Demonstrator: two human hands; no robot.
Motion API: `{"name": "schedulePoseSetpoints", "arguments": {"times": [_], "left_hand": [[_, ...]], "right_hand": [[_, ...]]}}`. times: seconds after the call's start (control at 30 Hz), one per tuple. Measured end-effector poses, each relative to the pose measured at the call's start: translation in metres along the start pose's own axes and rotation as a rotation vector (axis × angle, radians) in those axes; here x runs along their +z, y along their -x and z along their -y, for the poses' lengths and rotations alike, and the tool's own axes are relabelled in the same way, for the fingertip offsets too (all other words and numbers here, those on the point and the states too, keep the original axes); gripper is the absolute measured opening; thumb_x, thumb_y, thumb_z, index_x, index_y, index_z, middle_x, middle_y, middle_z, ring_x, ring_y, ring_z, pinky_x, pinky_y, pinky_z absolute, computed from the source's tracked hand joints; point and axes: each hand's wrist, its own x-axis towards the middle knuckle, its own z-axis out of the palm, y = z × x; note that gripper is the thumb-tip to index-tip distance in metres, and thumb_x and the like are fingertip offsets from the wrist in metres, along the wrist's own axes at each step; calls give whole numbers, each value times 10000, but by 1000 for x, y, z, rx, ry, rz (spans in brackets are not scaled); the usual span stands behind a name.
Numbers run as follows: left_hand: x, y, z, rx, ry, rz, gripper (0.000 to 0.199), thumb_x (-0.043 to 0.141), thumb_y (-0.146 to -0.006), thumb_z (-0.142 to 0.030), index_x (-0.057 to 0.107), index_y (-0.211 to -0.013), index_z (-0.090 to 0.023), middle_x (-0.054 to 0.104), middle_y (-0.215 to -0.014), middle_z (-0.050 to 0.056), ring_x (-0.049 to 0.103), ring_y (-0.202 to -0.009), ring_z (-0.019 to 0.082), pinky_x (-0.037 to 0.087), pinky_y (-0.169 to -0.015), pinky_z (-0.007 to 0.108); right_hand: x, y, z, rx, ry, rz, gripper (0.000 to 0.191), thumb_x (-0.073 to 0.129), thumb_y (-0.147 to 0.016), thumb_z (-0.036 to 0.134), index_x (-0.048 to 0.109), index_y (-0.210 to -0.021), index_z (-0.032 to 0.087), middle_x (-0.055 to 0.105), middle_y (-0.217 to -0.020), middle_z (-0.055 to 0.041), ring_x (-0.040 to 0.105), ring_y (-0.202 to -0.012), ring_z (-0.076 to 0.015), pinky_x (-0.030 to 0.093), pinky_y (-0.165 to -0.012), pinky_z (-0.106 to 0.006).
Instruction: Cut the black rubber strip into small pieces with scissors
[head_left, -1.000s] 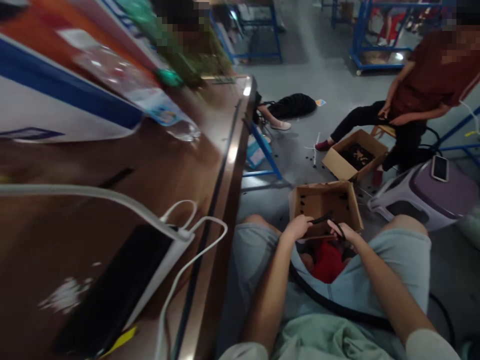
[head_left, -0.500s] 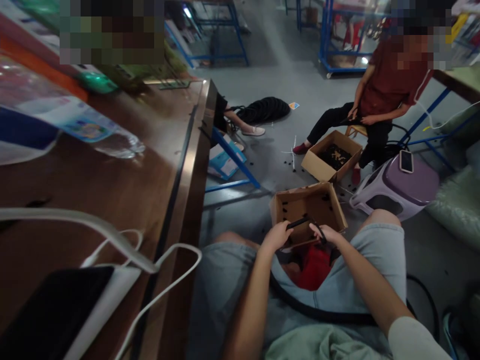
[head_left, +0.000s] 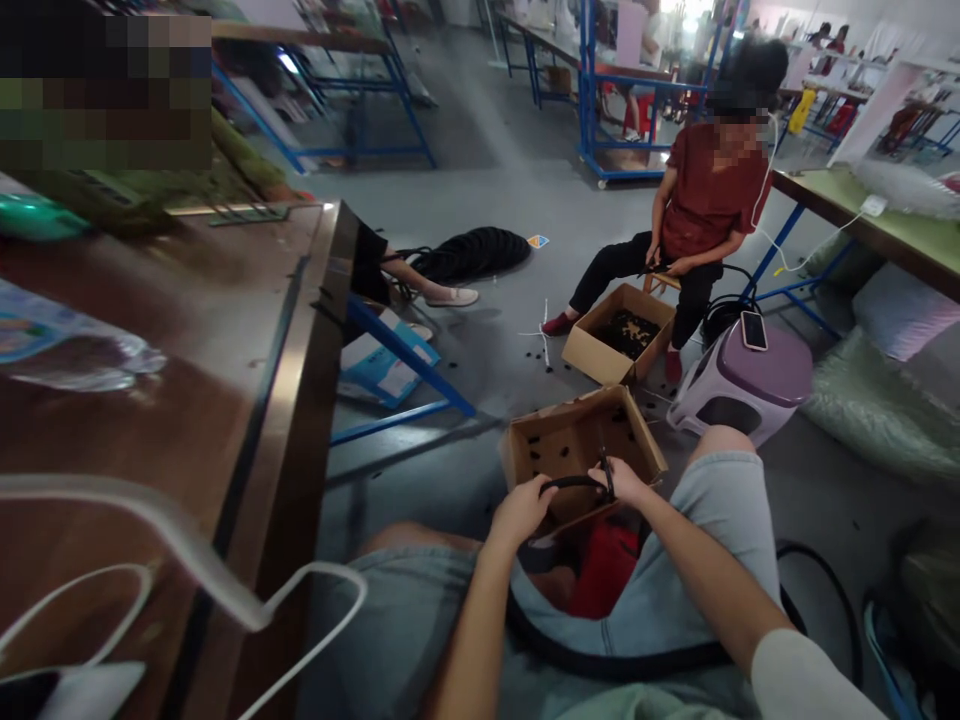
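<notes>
In the head view, my left hand [head_left: 521, 512] is closed around a black tube [head_left: 568, 482], whose end bends over toward the right. My right hand [head_left: 626, 484] is closed on the handles of what look like dark scissors [head_left: 604, 468], set across the tube's end. Both hands hover over the near side of an open cardboard box [head_left: 581, 425], with several small black pieces inside. A long stretch of the same kind of tube lies across my lap. My fingers partly hide the blades.
A red object [head_left: 606, 565] sits between my legs. Ahead, a seated person works over a second cardboard box [head_left: 600, 365]. A purple-topped stool [head_left: 784, 362] bears a phone [head_left: 753, 331]. To my left stands a brown table [head_left: 225, 300]; coiled black tubing [head_left: 480, 250] lies on the floor.
The tube was straight and apart from the scissors; now it is bowed and its end meets them. My hands have come closer together. The view has swung right and upward.
</notes>
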Motion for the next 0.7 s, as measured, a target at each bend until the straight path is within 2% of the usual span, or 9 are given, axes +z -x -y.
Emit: {"name": "schedulePoseSetpoints", "arguments": {"times": [0.13, 0.23, 0.37, 0.43, 0.53, 0.6, 0.7], "left_hand": [[-4, 2, 1, -175, -66, 3, 489, 441, -1007, -595, 710, -1143, -211, 776, -1194, 152, 728, -1147, 306, 539, -889, 337], [-6, 3, 1, -235, -49, 9, 608, 378, -983, -701, 726, -1062, -209, 778, -1178, 171, 731, -1137, 334, 540, -860, 350], [-9, 2, 2, -275, -29, -96, 562, 357, -1012, -647, 678, -1214, -232, 780, -1160, 171, 738, -1112, 331, 539, -850, 357], [-9, 1, 5, -296, -17, -134, 514, 351, -1037, -576, 648, -1269, -227, 779, -1152, 176, 742, -1103, 322, 539, -862, 357], [-9, -1, 9, -306, 20, -187, 479, 331, -1059, -506, 629, -1302, -220, 778, -1141, 176, 744, -1090, 317, 535, -868, 353], [-8, -1, 11, -280, 45, -191, 459, 362, -1057, -499, 642, -1303, -232, 778, -1150, 162, 739, -1093, 308, 531, -877, 342], [-7, 0, 8, -244, 75, -148, 432, 428, -1043, -506, 675, -1288, -252, 774, -1187, 139, 726, -1117, 294, 524, -899, 330]], "right_hand": [[-2, -2, 6, -42, -33, -25, 329, 811, -822, 420, 561, -840, 207, 573, -617, 52, 576, -536, -120, 406, -506, -208], [-5, -5, 12, -120, -52, -66, 316, 770, -844, 452, 563, -854, 214, 577, -636, 44, 592, -570, -134, 412, -523, -218], [-10, -5, 12, -174, 54, -107, 264, 765, -842, 414, 597, -859, 211, 593, -646, 34, 599, -618, -151, 439, -588, -238], [-13, -3, 9, -169, 193, -92, 246, 810, -805, 366, 625, -844, 209, 626, -692, 19, 613, -684, -161, 451, -644, -245], [-15, 2, 5, -136, 323, -32, 323, 917, -691, 336, 628, -750, 205, 647, -733, 1, 611, -749, -173, 442, -671, -245], [-15, 4, 3, -89, 320, 10, 390, 946, -666, 390, 609, -712, 198, 636, -703, 0, 600, -709, -165, 433, -632, -237], [-16, 5, 1, 21, 275, 91, 462, 844, -788, 574, 602, -741, 184, 629, -654, -7, 583, -591, -139, 422, -540, -225]]}}
